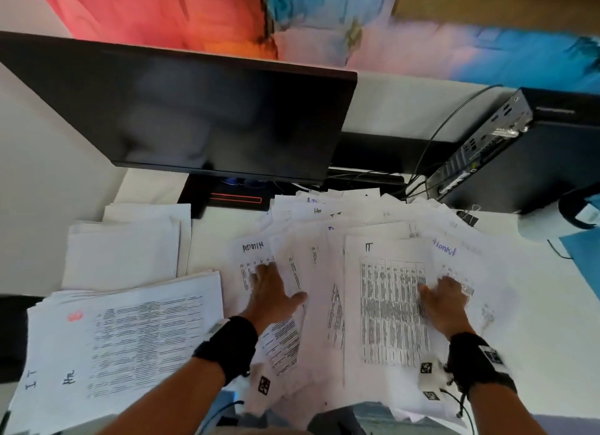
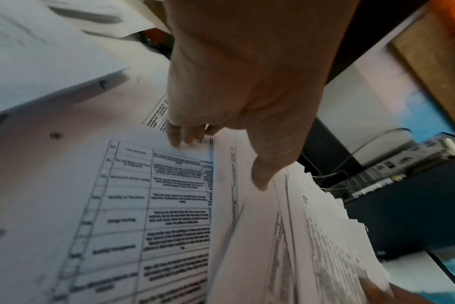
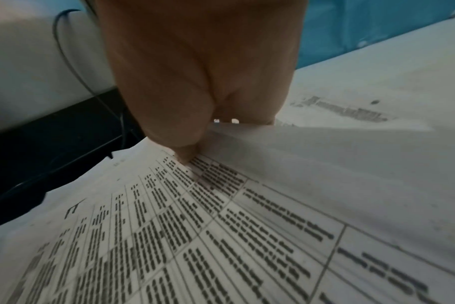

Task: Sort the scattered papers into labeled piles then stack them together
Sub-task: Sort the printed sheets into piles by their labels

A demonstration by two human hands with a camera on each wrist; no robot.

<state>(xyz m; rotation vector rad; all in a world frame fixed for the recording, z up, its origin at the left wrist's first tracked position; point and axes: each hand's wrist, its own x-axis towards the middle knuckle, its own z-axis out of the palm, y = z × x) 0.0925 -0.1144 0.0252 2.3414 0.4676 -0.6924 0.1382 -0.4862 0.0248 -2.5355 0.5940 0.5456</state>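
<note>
Loose printed papers (image 1: 324, 272) lie fanned across the white desk (image 1: 535, 305) in front of me. My left hand (image 1: 281, 285) lies flat, fingers straight, on a sheet hand-marked "ADMIN" (image 1: 250, 259). In the left wrist view the left hand (image 2: 229, 127) touches the top edge of a table-printed sheet (image 2: 156, 205). My right hand (image 1: 440, 288) rests flat further right. Its thumb is on a dense table sheet marked "IT" (image 1: 389, 305) and its fingers on a sheet with purple writing (image 1: 454, 256). The right wrist view shows the right hand (image 3: 210, 127) pressing the IT sheet (image 3: 169, 236).
At the left lie a sorted stack marked "IT" and "HR" (image 1: 123, 343) and plain white stacks (image 1: 123, 253). A dark monitor (image 1: 194, 110) stands behind the papers. A small black computer (image 1: 519, 149) with cables is at the back right, a binder clip (image 1: 469, 217) beside it.
</note>
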